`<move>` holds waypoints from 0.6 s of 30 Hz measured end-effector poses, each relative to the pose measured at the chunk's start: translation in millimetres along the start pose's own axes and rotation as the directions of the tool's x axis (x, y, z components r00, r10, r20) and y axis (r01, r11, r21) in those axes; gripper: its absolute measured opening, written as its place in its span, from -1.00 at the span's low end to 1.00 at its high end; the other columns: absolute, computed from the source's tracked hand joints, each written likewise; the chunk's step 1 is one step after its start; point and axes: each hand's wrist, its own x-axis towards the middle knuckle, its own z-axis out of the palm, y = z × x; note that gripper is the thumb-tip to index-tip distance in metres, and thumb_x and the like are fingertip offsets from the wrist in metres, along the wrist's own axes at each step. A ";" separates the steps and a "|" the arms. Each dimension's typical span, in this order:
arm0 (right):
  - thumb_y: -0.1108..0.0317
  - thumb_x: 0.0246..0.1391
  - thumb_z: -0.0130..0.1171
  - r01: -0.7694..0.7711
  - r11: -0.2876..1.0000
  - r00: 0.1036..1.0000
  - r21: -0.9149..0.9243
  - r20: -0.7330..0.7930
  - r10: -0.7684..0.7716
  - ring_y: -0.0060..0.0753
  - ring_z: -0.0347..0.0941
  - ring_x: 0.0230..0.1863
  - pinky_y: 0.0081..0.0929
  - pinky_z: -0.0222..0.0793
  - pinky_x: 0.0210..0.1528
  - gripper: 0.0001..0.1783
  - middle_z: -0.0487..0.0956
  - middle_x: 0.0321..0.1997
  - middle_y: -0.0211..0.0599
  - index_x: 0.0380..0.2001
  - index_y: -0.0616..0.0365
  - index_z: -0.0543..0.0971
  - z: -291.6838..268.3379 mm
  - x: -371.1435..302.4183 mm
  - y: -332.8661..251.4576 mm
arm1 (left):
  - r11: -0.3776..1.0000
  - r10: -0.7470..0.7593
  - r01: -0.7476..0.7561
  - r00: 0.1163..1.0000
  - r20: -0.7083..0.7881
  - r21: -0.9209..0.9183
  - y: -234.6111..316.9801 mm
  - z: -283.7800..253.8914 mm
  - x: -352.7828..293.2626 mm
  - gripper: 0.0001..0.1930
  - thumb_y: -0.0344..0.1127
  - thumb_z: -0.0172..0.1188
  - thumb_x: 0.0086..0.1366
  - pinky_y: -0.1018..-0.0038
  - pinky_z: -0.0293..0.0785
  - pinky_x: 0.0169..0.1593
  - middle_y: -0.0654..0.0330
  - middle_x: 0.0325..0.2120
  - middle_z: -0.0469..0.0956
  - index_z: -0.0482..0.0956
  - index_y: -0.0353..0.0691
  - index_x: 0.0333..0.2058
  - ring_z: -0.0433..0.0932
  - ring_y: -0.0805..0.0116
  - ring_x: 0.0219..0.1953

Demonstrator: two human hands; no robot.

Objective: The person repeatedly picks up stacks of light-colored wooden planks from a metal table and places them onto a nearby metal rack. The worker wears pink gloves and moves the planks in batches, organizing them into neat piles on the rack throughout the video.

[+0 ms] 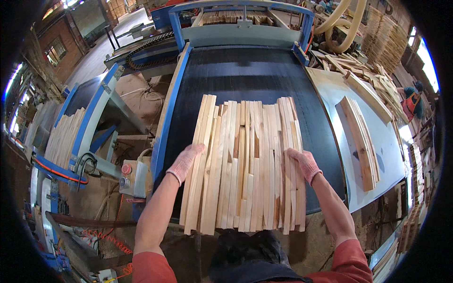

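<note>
Side by side, many narrow wooden strips [243, 165] form a wide bundle over the near end of a black conveyor belt [236, 70]. Their near ends stick out past the belt's edge toward me. My left hand [187, 161], in a pinkish knit glove, presses against the bundle's left side. On the opposite side my right hand [304, 164], gloved alike, presses inward on the outer strips. Both hands squeeze the bundle between them, with some fingers hidden by the wood. Several strips are shorter than others, leaving gaps in the middle.
A blue-framed gate [243, 33] spans the belt's far end. On the right, a pale side table [377, 165] bears a few thicker wooden boards [358, 141]. A control box with a red button [126, 169] stands left. Far right are a loose wood pile [373, 78] and another person [413, 101].
</note>
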 end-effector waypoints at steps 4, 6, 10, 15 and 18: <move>-0.11 0.06 0.47 -0.011 0.999 1.000 -0.051 0.025 0.012 -0.23 0.72 -0.23 -0.24 0.63 -0.07 -0.37 0.76 -0.18 -0.12 -0.14 0.34 0.74 59.3 35.2 -26.4 | 0.284 0.111 0.310 0.929 -0.352 0.908 62.9 -25.4 18.3 0.10 0.62 0.14 0.25 0.06 0.42 0.40 -0.25 0.33 0.44 0.48 -0.39 0.33 0.45 -0.23 0.36; -0.12 0.11 0.44 0.030 0.999 0.997 -0.024 0.078 -0.028 -0.28 0.70 -0.23 -0.29 0.60 -0.07 -0.38 0.76 -0.18 -0.16 -0.15 0.33 0.75 87.2 46.7 -36.0 | 0.256 0.280 0.281 0.894 -0.349 0.925 72.9 -24.5 7.1 0.02 0.47 0.25 0.29 0.06 0.36 0.44 -0.25 0.36 0.40 0.42 -0.38 0.38 0.40 -0.19 0.41; -0.24 0.28 0.27 0.229 0.929 0.965 -0.292 0.194 -0.176 -0.29 0.73 -0.13 -0.29 0.61 0.01 -0.29 0.78 -0.14 -0.20 -0.03 0.31 0.75 116.3 86.2 -31.5 | 0.255 0.702 -0.123 0.706 -0.096 0.959 60.8 2.7 -22.8 -0.15 0.14 0.38 0.32 0.08 0.34 0.45 -0.28 0.35 0.42 0.41 -0.42 0.35 0.40 -0.19 0.40; -0.65 0.05 0.18 0.249 0.601 0.968 -0.759 0.182 -0.172 -0.03 0.75 -0.01 -0.15 0.65 0.07 0.03 0.78 -0.04 0.03 -0.02 0.21 0.79 124.4 50.0 -73.9 | 0.421 0.668 -0.336 0.743 -0.038 0.843 34.6 37.3 -68.3 -0.38 -0.21 0.32 0.36 0.12 0.37 0.42 -0.14 0.31 0.51 0.47 -0.35 0.33 0.46 -0.14 0.37; -0.59 0.11 0.18 0.334 0.658 0.941 -0.674 0.202 -0.271 0.09 0.60 0.29 -0.08 0.53 0.29 0.11 0.61 0.29 0.19 0.27 0.30 0.54 109.9 54.7 -48.2 | 0.317 0.717 -0.510 0.681 0.150 0.800 6.4 81.2 -67.3 -0.43 -0.37 0.34 0.34 0.16 0.36 0.44 -0.08 0.27 0.52 0.49 -0.33 0.30 0.47 -0.06 0.34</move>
